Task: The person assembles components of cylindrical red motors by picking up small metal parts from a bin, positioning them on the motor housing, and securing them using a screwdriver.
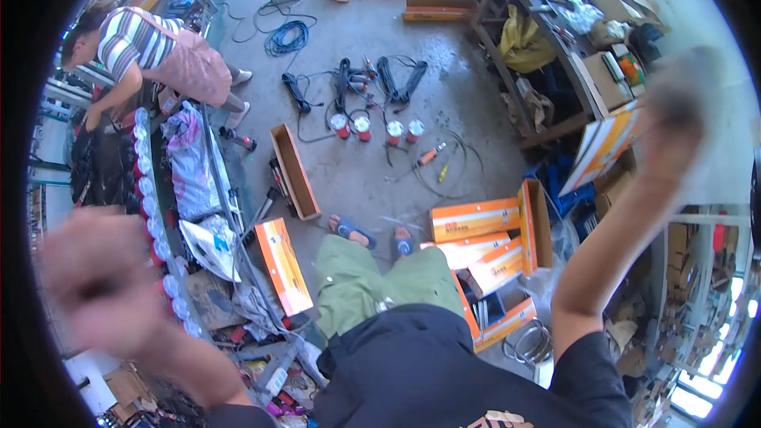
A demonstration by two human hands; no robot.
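Both my arms are raised out to the sides and smeared by motion. My left hand is at the lower left, over the edge of a cluttered bench; its fingers look curled, but the blur hides whether anything is in them. My right hand is up at the right, close beside a tilted orange and white box. Whether it touches that box cannot be told. My legs in green trousers and sandalled feet are at the centre.
Several orange boxes lie on the floor by my right leg, one orange box by my left. Black cable bundles and red and white cylinders lie ahead. A person in a striped shirt bends over the bench. A row of round caps lines it.
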